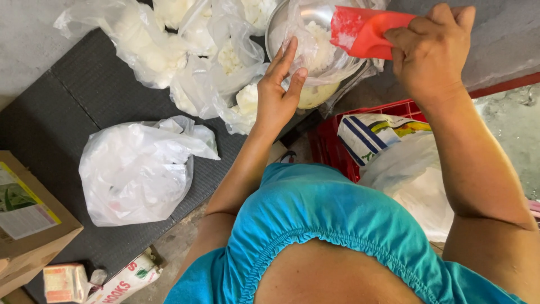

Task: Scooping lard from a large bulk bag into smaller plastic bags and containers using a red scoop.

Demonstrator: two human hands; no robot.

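My right hand (433, 48) grips the handle of a red plastic scoop (360, 31), whose blade carries cooked white rice over a metal bowl (281, 25). My left hand (279, 90) pinches the edge of a clear plastic bag (315, 53) lined into the bowl; white rice lies inside the bag. Several filled clear bags of rice (208, 73) lie on the dark mat just left of the bowl.
A large crumpled white plastic bag (138, 171) rests on the dark mat (73, 107). A cardboard box (28, 219) and small cartons (64, 281) sit at lower left. A red crate (337, 152) with a striped sack (374, 135) stands right of my body.
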